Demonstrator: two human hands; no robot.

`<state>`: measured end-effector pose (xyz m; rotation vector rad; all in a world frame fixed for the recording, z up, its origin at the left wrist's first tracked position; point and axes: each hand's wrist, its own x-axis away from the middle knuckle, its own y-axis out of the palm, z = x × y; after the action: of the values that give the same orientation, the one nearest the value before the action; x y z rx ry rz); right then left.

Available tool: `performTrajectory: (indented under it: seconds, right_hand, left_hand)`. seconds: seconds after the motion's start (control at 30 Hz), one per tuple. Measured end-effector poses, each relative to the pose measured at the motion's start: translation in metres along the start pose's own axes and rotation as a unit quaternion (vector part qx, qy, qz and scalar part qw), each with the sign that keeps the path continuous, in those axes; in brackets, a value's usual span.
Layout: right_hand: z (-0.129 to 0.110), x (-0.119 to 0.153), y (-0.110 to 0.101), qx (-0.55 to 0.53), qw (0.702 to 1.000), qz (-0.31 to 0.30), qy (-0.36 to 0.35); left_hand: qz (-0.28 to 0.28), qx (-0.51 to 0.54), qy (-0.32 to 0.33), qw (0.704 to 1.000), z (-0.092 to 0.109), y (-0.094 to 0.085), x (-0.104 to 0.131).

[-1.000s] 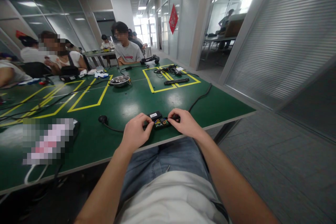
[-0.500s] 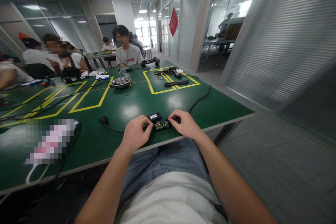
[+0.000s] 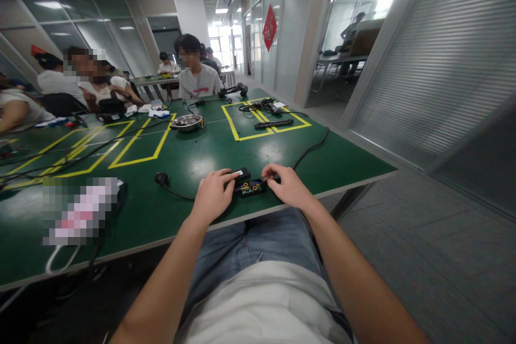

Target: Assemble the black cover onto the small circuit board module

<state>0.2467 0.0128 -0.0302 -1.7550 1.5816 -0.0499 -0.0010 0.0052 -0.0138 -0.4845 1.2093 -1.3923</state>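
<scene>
In front of me at the table's near edge lies an opened black plastic case [image 3: 250, 188] with a circuit board, coloured wires and orange ring-shaped coils inside. Just behind it is its black cover [image 3: 243, 172], which carries a white label. My left hand [image 3: 214, 193] has its fingers over the cover's left part, the thumb bent below near the case. At the case's right end my right hand [image 3: 287, 185] pinches the black cord where it meets the case; the fingertips partly hide that spot. A black plug [image 3: 161, 179] on a cord lies to the left.
Farther back on the green table [image 3: 342, 172] are a metal bowl [image 3: 188, 122], a black bar [image 3: 274, 124] and tangled cables [image 3: 262, 106] within yellow tape. A blurred pink item [image 3: 83, 212] lies left. A person [image 3: 199, 78] sits at the far side.
My left hand has left the case's left end and spread its fingers onto the labelled cover. My right hand stays at the right end. The view has shifted slightly.
</scene>
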Motion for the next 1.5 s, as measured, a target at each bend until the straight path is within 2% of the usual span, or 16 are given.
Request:
performTrajectory:
  seconds: [0.13, 0.2, 0.27, 0.37, 0.47, 0.77, 0.9, 1.0, 1.07, 1.2, 1.27, 1.4, 1.5]
  right_hand:
    - [0.001, -0.001, 0.001, -0.010, 1.000, 0.001, 0.005]
    - [0.002, -0.002, 0.002, -0.006, 1.000, 0.001, 0.006]
    - [0.002, -0.002, 0.003, -0.004, 1.000, -0.001, 0.009]
    - [0.002, -0.001, 0.003, -0.006, 1.000, -0.007, 0.014]
    - [0.000, -0.001, 0.001, -0.006, 1.000, -0.014, 0.009]
    - [-0.004, 0.001, -0.002, 0.009, 1.000, -0.016, 0.013]
    - [-0.006, 0.002, -0.003, 0.000, 1.000, -0.015, 0.002]
    - [-0.007, 0.002, -0.003, -0.001, 1.000, -0.020, -0.008]
    - [-0.007, 0.001, -0.003, 0.008, 1.000, -0.026, -0.013]
    - [-0.005, 0.002, -0.003, 0.027, 0.999, -0.026, -0.007]
    - [-0.005, 0.003, -0.002, 0.033, 0.999, -0.020, -0.001]
    - [-0.008, 0.005, 0.000, 0.031, 0.999, -0.019, 0.006]
    - [-0.009, 0.007, 0.001, 0.021, 1.000, -0.012, 0.003]
  left_hand:
    - [0.036, 0.020, -0.053, 0.998, -0.004, 0.001, -0.004]
    - [0.068, 0.046, -0.039, 0.996, -0.004, -0.001, -0.002]
    - [0.090, 0.084, 0.017, 0.992, -0.002, -0.004, 0.003]
    - [0.045, 0.118, 0.125, 0.984, 0.001, -0.006, 0.009]
    - [-0.017, 0.106, 0.169, 0.980, 0.002, -0.005, 0.011]
    - [-0.035, 0.112, 0.137, 0.984, 0.006, -0.005, 0.010]
    - [0.035, 0.080, 0.033, 0.996, 0.004, -0.003, 0.005]
    - [0.043, 0.044, -0.013, 0.998, 0.000, 0.000, 0.001]
    - [0.038, 0.038, -0.002, 0.999, -0.001, 0.001, 0.001]
    - [0.071, 0.061, 0.059, 0.994, 0.002, -0.004, 0.010]
    - [0.052, 0.058, 0.074, 0.994, 0.004, -0.008, 0.015]
    - [-0.012, 0.038, 0.063, 0.997, 0.006, -0.012, 0.018]
    - [-0.009, 0.056, 0.072, 0.996, 0.007, -0.013, 0.017]
